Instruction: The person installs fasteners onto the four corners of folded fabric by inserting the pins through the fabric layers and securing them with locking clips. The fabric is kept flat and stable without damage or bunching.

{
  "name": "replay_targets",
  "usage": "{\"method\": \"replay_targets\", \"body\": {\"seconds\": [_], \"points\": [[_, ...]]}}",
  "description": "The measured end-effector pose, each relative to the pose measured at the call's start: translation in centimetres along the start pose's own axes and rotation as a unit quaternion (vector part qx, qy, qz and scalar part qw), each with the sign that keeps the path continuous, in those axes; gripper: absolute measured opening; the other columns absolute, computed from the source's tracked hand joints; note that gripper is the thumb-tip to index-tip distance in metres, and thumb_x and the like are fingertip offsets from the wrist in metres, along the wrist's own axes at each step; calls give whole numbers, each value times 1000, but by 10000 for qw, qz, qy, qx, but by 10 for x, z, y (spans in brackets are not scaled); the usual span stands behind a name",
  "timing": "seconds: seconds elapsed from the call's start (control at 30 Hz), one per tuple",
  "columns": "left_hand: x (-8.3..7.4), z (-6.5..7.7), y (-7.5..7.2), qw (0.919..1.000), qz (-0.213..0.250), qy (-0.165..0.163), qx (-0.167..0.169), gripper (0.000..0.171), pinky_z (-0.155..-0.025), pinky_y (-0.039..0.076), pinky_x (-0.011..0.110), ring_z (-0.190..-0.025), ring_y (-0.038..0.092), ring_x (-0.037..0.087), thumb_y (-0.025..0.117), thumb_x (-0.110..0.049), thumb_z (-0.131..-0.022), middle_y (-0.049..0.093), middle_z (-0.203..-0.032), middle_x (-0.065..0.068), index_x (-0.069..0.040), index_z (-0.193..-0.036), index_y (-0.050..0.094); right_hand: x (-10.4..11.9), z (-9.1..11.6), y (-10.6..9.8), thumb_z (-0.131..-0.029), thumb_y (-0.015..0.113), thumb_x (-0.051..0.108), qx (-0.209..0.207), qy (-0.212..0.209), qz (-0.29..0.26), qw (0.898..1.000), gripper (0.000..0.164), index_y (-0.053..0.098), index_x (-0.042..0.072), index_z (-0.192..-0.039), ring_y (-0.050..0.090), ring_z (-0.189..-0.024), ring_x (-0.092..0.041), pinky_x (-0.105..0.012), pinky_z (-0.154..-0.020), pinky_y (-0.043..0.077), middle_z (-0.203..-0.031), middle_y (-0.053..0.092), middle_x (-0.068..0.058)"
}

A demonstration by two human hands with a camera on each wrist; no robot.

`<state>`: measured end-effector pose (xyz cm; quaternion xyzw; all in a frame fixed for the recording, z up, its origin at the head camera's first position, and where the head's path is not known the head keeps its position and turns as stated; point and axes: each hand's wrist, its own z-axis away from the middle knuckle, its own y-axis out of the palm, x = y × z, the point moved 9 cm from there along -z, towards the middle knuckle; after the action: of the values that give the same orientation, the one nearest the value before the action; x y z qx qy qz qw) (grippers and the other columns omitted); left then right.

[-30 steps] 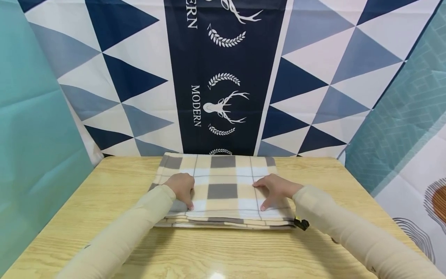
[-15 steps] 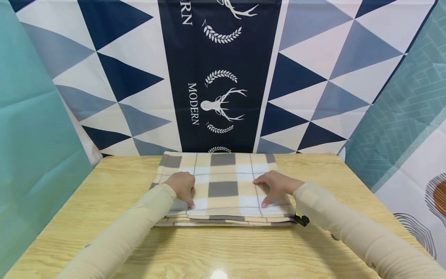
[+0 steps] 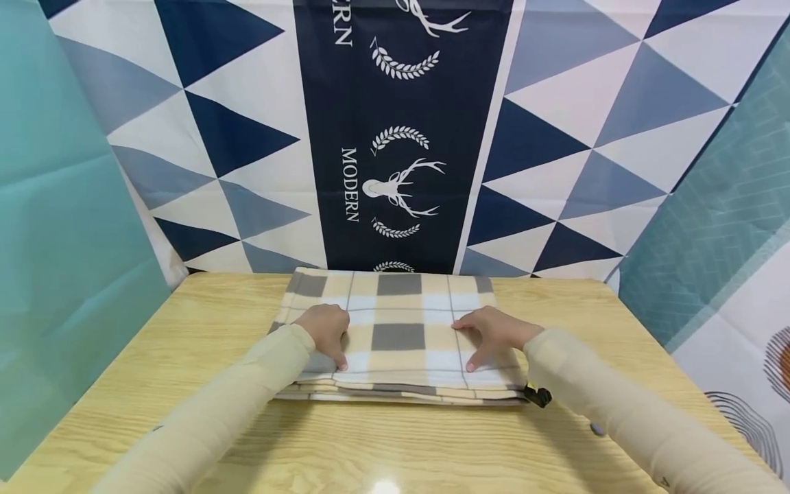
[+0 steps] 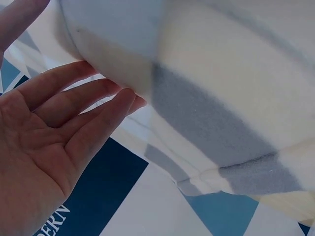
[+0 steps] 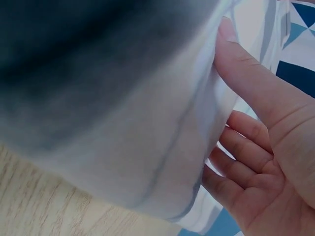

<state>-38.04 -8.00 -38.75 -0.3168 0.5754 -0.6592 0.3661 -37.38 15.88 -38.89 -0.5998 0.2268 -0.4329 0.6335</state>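
Observation:
A plaid fleece blanket [image 3: 398, 357] in cream, grey and white lies folded in a layered rectangle on the table. My left hand [image 3: 325, 333] rests on its left part in the head view, thumb toward the front edge. On the right part rests my right hand [image 3: 494, 335], thumb and forefinger spread apart. In the left wrist view the left fingers [image 4: 74, 96] touch the blanket's surface with their tips. The right wrist view has the thumb and fingers [image 5: 241, 147] against the cloth, nothing pinched between them.
The wooden table [image 3: 395, 446] spreads around the blanket. A small black object [image 3: 538, 396] sticks out at the blanket's front right corner. A small grey object [image 3: 596, 429] shows beside the right forearm. A patterned curtain [image 3: 407, 137] hangs behind, with teal sheets at both sides.
Both hands stay in the same places on the blanket. The head view shifts slightly; the blanket keeps its shape.

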Motion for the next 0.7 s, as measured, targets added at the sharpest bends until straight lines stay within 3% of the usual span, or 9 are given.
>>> {"method": "replay_targets", "body": {"seconds": [0.13,0.4,0.7], "points": [[-1,-1,1,10000,7,-41,10,46,-65,51,33,-62,50,13,89,-47,-58,64,-71,0,-14,-66,58,-1,1,-1,-64,87,41,-25,-61,9,10000,84,57,2,-132,52,-127,-37,-49,-107,42,-136,58,-17],[-2,-2,1,9999,170,4,-30,48,-56,40,28,-55,43,12,89,-44,-60,52,-58,-5,-16,-58,50,-3,3,-3,-63,88,39,-100,-178,30,9998,83,57,1,-131,53,-125,-38,-50,-105,44,-134,59,-18],[-4,-3,0,9999,156,-4,16,44,-62,47,31,-59,48,13,88,-44,-60,60,-65,-2,-14,-63,56,-5,3,-4,-62,88,40,-194,-354,109,9991,85,58,-1,-130,54,-124,-39,-50,-104,44,-132,60,-19]]}}
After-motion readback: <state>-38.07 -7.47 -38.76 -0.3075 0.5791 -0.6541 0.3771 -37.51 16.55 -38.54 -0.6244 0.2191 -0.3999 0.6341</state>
